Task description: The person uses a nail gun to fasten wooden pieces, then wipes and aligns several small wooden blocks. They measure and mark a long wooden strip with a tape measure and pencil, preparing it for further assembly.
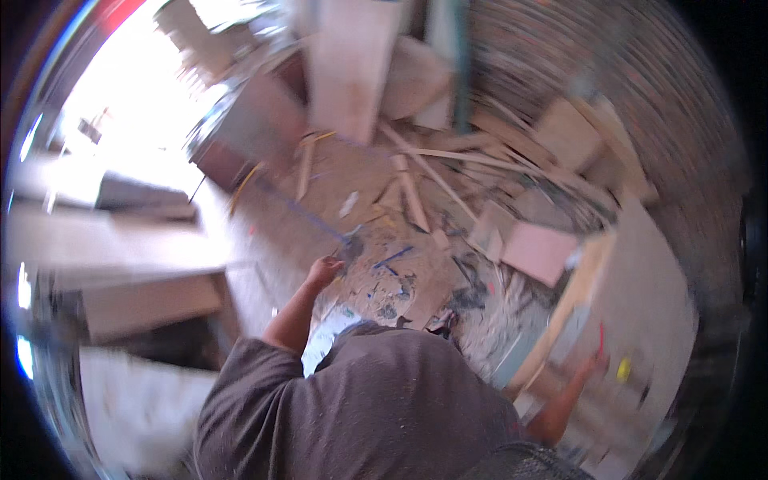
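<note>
My right hand [594,366] is over the pale board surface at the right, closed around a thin red stick [602,340], pencil-like but blurred. Close beside it on that surface lies a small yellow object [624,369], too smeared to name, with a small dark object [644,394] further right. My left hand [326,270] is held out over the littered floor, away from the bench. Its fingers look curled but are smeared by motion. A dark patch [352,246] shows just past its fingertips, and I cannot tell whether the hand touches it.
Wood offcuts and strips [472,160] are heaped on the floor ahead. A pink-topped board piece [540,252] lies near the bench [648,304]. Tall boards [352,72] lean at the back. Stacked panels [152,308] stand at left, beside a bright opening.
</note>
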Action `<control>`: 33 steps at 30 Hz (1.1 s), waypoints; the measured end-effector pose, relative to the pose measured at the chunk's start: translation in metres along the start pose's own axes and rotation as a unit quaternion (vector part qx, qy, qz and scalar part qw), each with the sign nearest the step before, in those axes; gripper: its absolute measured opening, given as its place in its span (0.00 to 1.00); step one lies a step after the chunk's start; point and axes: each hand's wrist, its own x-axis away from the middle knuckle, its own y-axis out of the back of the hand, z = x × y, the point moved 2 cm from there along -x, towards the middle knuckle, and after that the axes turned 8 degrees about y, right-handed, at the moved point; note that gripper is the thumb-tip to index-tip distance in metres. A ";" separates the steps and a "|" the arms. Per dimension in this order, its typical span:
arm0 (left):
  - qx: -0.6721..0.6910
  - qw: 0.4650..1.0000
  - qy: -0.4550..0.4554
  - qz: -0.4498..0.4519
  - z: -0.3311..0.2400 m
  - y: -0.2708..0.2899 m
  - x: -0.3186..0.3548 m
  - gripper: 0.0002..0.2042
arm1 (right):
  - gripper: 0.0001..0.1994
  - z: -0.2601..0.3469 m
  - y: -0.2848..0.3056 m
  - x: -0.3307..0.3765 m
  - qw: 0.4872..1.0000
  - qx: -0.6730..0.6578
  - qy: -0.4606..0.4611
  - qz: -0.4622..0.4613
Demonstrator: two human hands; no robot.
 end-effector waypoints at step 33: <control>0.045 0.975 0.217 0.008 0.146 0.070 0.051 0.22 | 0.14 0.493 -0.143 0.174 0.853 0.028 0.324 0.407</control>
